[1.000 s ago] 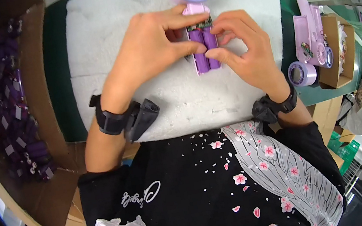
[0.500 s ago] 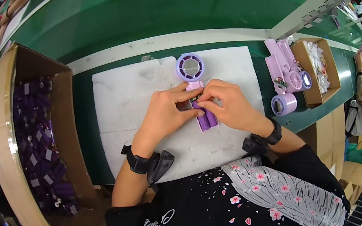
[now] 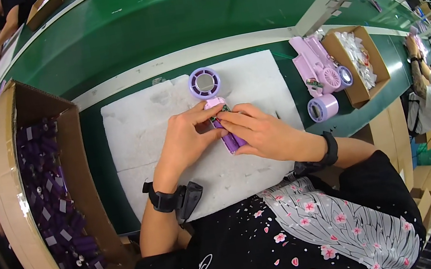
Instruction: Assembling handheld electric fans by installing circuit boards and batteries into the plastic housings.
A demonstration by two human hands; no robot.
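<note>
Hands: both my left hand [image 3: 187, 139] and my right hand [image 3: 261, 132] are curled narrow, fingertips pinching the purple handheld fan [image 3: 215, 108] between them.
Fan: it lies on the white foam pad [image 3: 134, 131], round head pointing away from me, handle under my fingers.
Left box: an open cardboard carton [image 3: 9, 188] of dark purple parts stands beside the pad.
Right side: pink fan shells [image 3: 318, 64], a lilac tape roll [image 3: 322, 108] and a small cardboard box [image 3: 361, 60] with white bags.
Belt: a green conveyor [image 3: 161, 23] runs beyond.
</note>
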